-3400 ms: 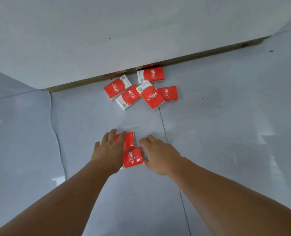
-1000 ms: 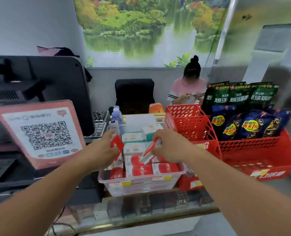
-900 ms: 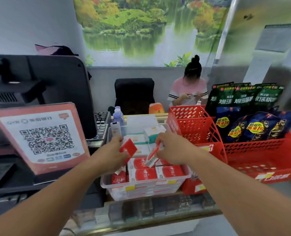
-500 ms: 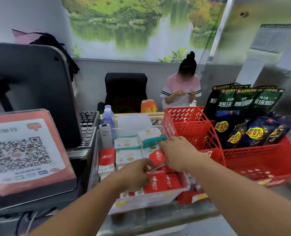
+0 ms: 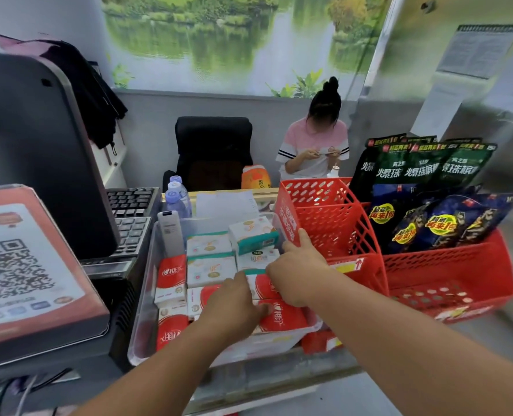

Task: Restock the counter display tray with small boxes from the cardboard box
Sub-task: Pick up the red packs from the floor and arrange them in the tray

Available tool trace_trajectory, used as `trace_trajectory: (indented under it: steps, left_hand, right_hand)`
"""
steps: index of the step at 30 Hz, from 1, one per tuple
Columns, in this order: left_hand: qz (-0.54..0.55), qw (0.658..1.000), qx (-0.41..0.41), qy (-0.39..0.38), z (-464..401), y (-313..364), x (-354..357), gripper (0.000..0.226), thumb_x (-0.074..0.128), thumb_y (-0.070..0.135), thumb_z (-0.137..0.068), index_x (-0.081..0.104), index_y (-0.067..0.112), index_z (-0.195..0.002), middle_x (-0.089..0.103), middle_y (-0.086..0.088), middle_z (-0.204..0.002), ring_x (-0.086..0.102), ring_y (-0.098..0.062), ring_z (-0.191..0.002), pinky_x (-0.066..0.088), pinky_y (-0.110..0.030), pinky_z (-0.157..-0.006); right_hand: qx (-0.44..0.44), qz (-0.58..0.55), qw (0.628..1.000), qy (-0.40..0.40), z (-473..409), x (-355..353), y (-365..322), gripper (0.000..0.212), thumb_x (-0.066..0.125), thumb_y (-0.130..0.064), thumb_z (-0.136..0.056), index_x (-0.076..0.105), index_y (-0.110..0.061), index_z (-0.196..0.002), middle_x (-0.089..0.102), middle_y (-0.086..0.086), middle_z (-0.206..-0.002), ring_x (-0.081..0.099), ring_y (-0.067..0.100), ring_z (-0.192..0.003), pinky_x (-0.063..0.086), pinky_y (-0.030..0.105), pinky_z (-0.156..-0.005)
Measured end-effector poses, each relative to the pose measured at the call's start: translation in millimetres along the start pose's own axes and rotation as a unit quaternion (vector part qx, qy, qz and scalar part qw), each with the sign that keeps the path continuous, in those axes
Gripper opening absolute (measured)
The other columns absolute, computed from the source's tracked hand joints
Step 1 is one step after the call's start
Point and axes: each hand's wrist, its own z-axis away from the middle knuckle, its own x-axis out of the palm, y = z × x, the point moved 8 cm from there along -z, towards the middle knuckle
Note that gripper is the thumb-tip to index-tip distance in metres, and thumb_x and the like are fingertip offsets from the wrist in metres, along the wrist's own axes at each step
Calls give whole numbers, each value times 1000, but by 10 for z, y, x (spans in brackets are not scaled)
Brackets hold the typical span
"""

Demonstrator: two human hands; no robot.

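A clear plastic display tray (image 5: pixel 142 310) stands on the counter, filled with red packs (image 5: pixel 171 271) and white packs (image 5: pixel 210 270). My left hand (image 5: pixel 231 307) lies palm down on the red packs at the tray's front, its thumb touching a red pack (image 5: pixel 279 321). My right hand (image 5: pixel 294 274) reaches into the right side of the tray, fingers curled down on another red pack (image 5: pixel 261 286), and one digit points up beside the red basket's label. The cardboard box is out of view.
Red mesh baskets (image 5: pixel 333 223) with snack bags (image 5: pixel 438 223) stand directly right of the tray. A QR-code sign (image 5: pixel 24 265), a monitor (image 5: pixel 39 145), a keyboard (image 5: pixel 132 211) and water bottles (image 5: pixel 175 199) stand left and behind. A person (image 5: pixel 315 145) sits behind the counter.
I rose from the red packs on the floor to the counter with a pack in each hand. Both hands have since lowered into the tray and now rest among its red packs.
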Motion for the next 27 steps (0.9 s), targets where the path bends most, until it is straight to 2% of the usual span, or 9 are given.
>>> trace_trajectory:
  steps: [5,8,10,12,16,19,22,25,27]
  left_hand:
    - [-8,999,37,-4,65,111,30,39,62,35,-90,51,23,-126,65,2,-119,65,-16,-97,57,-35,-83]
    - [-27,997,37,56,151,97,-115,41,58,36,-93,53,20,-130,63,0,-122,62,-17,-103,54,-34,-86]
    - [-19,990,49,132,299,125,-255,34,57,35,-93,58,22,-124,64,1,-117,61,-16,-100,53,-35,-85]
    - [16,977,67,200,531,163,-356,18,55,34,-93,63,25,-106,66,6,-100,61,-10,-85,53,-32,-74]
    - [60,956,103,269,1105,232,-351,8,58,28,-91,61,25,-84,63,8,-75,57,-9,-68,45,-27,-59]
    - [67,963,104,239,1453,140,-18,8,58,26,-89,60,23,-82,63,4,-70,58,-14,-65,49,-35,-60]
    - [25,984,100,143,1628,-32,509,11,53,31,-85,57,25,-77,59,5,-63,54,-13,-58,46,-35,-55]
    - [2,994,81,68,1610,-315,979,11,54,26,-84,59,27,-74,60,10,-61,55,-10,-57,44,-26,-53]
    - [-29,998,63,11,1515,-569,1370,12,55,25,-87,63,31,-82,65,16,-73,60,-7,-65,50,-24,-62]
  right_hand:
    - [12,-29,999,41,150,-46,7,41,59,-22,-91,54,-24,-132,56,7,-139,34,34,-139,3,66,-116]
    - [11,-78,990,119,296,-106,1,30,54,-20,-91,58,-23,-120,63,4,-123,46,29,-124,22,56,-113]
    - [3,-122,975,188,431,-179,-20,22,53,-22,-90,60,-22,-111,65,1,-111,52,25,-106,36,44,-97]
    - [-13,-168,958,231,582,-250,-68,17,51,-26,-91,60,-23,-106,66,1,-106,49,21,-88,39,38,-79]
    - [-62,-218,942,247,868,-258,-265,14,48,-31,-91,58,-27,-100,65,0,-104,61,24,-92,37,33,-67]
    - [-139,-228,941,206,1115,-55,-543,19,48,-33,-90,62,-27,-101,65,-2,-94,61,23,-86,42,33,-65]
    - [-194,-240,944,118,1302,377,-837,16,49,-34,-91,63,-25,-91,57,-8,-75,54,19,-71,47,32,-61]
    - [-190,-250,947,63,1319,959,-1027,15,50,-30,-89,61,-20,-86,57,-2,-72,56,21,-68,36,28,-51]
    - [-170,-275,946,23,1263,1456,-1139,14,52,-26,-88,63,-19,-91,60,1,-78,57,24,-73,38,29,-55]
